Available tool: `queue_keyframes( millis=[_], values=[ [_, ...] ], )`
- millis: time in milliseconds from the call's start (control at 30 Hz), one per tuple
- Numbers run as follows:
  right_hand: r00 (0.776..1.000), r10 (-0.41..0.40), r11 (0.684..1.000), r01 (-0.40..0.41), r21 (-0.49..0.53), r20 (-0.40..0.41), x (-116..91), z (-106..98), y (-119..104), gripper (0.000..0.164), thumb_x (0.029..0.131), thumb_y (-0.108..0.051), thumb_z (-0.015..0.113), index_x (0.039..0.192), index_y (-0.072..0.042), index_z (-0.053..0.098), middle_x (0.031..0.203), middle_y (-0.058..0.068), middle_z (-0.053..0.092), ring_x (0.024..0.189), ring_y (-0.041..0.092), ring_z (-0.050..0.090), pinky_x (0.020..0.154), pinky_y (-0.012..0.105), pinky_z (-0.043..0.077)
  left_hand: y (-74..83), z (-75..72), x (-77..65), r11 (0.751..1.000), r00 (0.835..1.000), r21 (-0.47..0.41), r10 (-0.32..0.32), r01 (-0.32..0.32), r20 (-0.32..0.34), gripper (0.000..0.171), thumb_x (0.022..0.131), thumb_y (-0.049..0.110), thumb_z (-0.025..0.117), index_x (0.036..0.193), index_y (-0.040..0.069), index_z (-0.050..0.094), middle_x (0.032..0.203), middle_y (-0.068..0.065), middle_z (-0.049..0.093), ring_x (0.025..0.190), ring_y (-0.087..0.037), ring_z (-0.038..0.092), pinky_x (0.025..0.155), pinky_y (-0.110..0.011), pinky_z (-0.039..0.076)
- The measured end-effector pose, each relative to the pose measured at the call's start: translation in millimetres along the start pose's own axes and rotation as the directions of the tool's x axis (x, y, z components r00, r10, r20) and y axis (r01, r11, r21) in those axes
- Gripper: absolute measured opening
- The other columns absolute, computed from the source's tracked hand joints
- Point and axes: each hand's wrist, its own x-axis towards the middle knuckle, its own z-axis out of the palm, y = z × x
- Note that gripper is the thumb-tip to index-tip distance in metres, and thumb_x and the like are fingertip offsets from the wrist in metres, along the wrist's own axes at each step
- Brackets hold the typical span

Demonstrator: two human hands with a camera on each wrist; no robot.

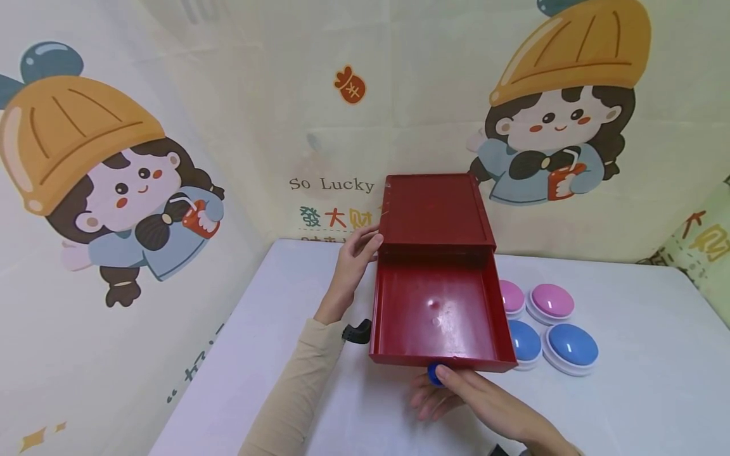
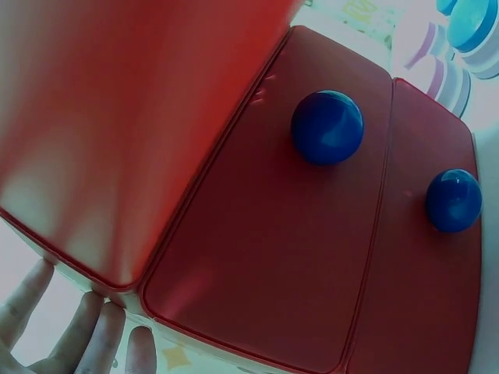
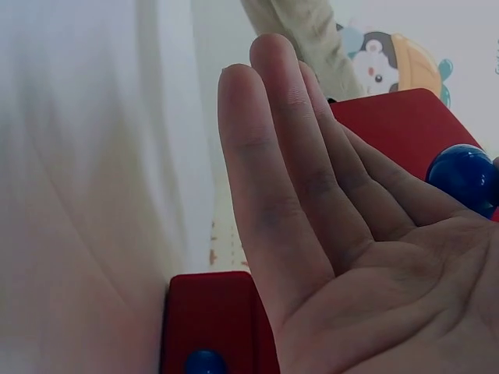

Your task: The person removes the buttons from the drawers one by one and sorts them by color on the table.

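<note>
A red plastic drawer cabinet (image 1: 433, 209) stands on the table with its top drawer (image 1: 433, 304) pulled far out; the drawer has nothing inside. My left hand (image 1: 356, 259) rests against the cabinet's left side, fingers straight. My right hand (image 1: 473, 399) is at the drawer front, holding the blue round knob (image 1: 435, 375) between thumb and index finger. The other fingers stretch out below, as the right wrist view shows. Two lower drawer fronts, each with a blue knob (image 2: 327, 127), appear closed in the left wrist view.
To the right of the cabinet lie two pink-topped push buttons (image 1: 552, 300) and two blue-topped ones (image 1: 573, 345), partly hidden by the drawer. The white table (image 1: 644, 392) meets a printed cloth backdrop (image 1: 319, 126) behind the cabinet.
</note>
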Motion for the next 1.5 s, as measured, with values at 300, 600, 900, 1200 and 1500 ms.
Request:
queue_keyframes(
  millis=[300, 600, 900, 1200, 1500],
  values=[
    [1.000, 0.020, 1.000, -0.020, -0.002, 0.003, -0.2, 1.2, -1.6, 0.045, 0.100, -0.033, 0.030, 0.124, -0.001, 0.051, 0.110, 0.016, 0.063, 0.093, 0.041, 0.061, 0.082, 0.043, 0.051, 0.1, -0.2, -0.8, 1.000, 1.000, 0.000, 0.003, -0.003, 0.005, 0.041, 0.093, 0.023, 0.054, 0.131, 0.009, 0.048, 0.124, -0.006, 0.055, 0.109, -0.018, 0.054, 0.086, -0.036, 0.048],
    [1.000, 0.011, 1.000, -0.011, -0.009, 0.009, 1.3, 0.3, -1.0, 0.043, 0.100, -0.031, 0.030, 0.124, -0.002, 0.051, 0.110, 0.016, 0.063, 0.093, 0.040, 0.062, 0.081, 0.043, 0.051, 0.7, -0.5, -0.9, 1.000, 1.000, 0.003, 0.016, -0.016, 0.013, 0.040, 0.093, 0.021, 0.054, 0.131, 0.008, 0.047, 0.124, -0.008, 0.054, 0.109, -0.018, 0.054, 0.086, -0.037, 0.048],
    [1.000, 0.001, 1.000, -0.001, 0.002, 0.019, 2.4, -1.9, -0.5, 0.045, 0.100, -0.031, 0.029, 0.125, -0.001, 0.051, 0.110, 0.017, 0.062, 0.093, 0.036, 0.063, 0.081, 0.041, 0.051, 1.7, -0.2, 0.0, 1.000, 1.000, 0.005, 0.015, -0.015, 0.009, 0.040, 0.093, 0.021, 0.054, 0.130, 0.007, 0.047, 0.124, -0.008, 0.055, 0.109, -0.018, 0.054, 0.086, -0.036, 0.048],
    [1.000, 0.008, 1.000, -0.008, -0.005, 0.013, 1.6, -4.7, -4.6, 0.046, 0.100, -0.031, 0.028, 0.126, 0.001, 0.049, 0.110, 0.017, 0.062, 0.093, 0.034, 0.063, 0.080, 0.037, 0.052, 1.6, -1.0, 0.1, 1.000, 1.000, 0.010, 0.023, -0.023, 0.009, 0.040, 0.093, 0.021, 0.054, 0.131, 0.008, 0.048, 0.123, -0.007, 0.056, 0.108, -0.018, 0.055, 0.085, -0.036, 0.048],
    [1.000, 0.003, 1.000, -0.003, 0.011, 0.009, 3.6, -6.5, -5.7, 0.046, 0.100, -0.030, 0.029, 0.126, 0.002, 0.048, 0.110, 0.018, 0.062, 0.093, 0.036, 0.063, 0.081, 0.042, 0.051, 1.5, -1.1, -0.2, 1.000, 1.000, 0.028, 0.013, -0.013, 0.013, 0.040, 0.093, 0.023, 0.054, 0.131, 0.010, 0.048, 0.123, -0.007, 0.055, 0.107, -0.017, 0.055, 0.085, -0.036, 0.048]
  ],
)
